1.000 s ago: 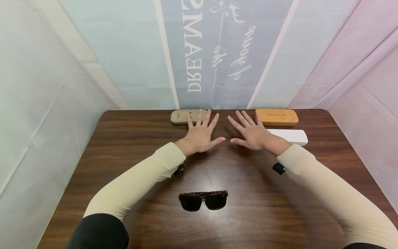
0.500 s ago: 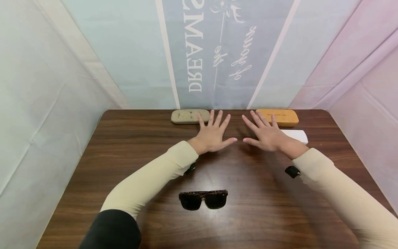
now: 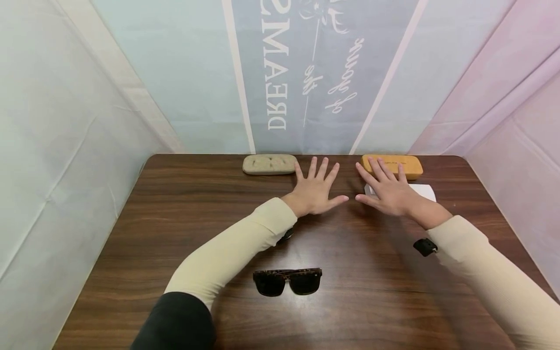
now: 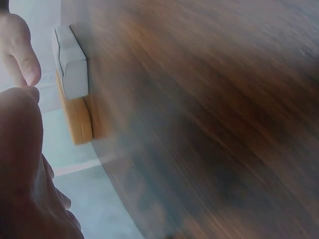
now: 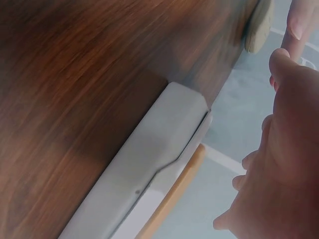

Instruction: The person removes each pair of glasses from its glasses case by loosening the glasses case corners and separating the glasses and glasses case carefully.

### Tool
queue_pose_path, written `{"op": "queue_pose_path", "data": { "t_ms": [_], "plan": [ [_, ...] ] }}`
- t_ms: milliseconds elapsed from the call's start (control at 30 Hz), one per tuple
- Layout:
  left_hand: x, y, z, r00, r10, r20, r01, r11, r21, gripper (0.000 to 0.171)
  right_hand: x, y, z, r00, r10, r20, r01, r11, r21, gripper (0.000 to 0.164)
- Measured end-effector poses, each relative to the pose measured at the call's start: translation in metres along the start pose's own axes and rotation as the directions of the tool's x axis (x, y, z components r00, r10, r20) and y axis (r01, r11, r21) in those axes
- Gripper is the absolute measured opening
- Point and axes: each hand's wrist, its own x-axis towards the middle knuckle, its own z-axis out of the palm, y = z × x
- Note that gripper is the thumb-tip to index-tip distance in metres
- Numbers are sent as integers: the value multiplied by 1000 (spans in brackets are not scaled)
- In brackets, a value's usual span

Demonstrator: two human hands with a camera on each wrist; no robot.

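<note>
Both hands are held palm down over the far half of the table, fingers straight and spread, with nothing in them. My left hand [image 3: 312, 192] is just right of a grey-green glasses case [image 3: 269, 164], its little finger near the case's end in the head view. Above a white case [image 3: 423, 191] hovers my right hand [image 3: 389, 192], hiding part of it; the fingertips overlap a yellow-orange glasses case [image 3: 407, 165] behind. In the right wrist view a gap shows between the hand and the white case [image 5: 149, 149]. Folded tortoiseshell sunglasses [image 3: 287, 282] lie near the front, apart from both hands.
The dark wood-grain table [image 3: 183, 194] has rounded far corners. A printed cloth backdrop [image 3: 201, 87] rises at its far edge, and pale cloth walls [image 3: 52, 170] stand at both sides. A black strap device [image 3: 425, 247] sits at the right wrist.
Both hands have moved to the right, still spread. The left hand has left the grey-green case uncovered, while the right hand has come over the white case. The cases and sunglasses stay where they were.
</note>
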Motion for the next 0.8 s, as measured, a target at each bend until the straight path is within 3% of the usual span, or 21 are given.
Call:
{"op": "queue_pose_path", "data": {
  "t_ms": [200, 600, 800],
  "plan": [
    [9, 15, 3, 1000, 19, -9, -18, 999, 33, 89, -9, 11, 1, 1000, 27, -10, -27, 999, 20, 88],
    [20, 38, -3, 1000, 24, 9, -24, 1000, -15, 87, -18, 30, -5, 997, 79, 19, -80, 995, 54, 88],
    [25, 50, -1, 999, 30, 36, -30, 1000, 6, 84, -27, 39, -6, 994, 107, 13, -108, 991, 85, 88]
  ]
}}
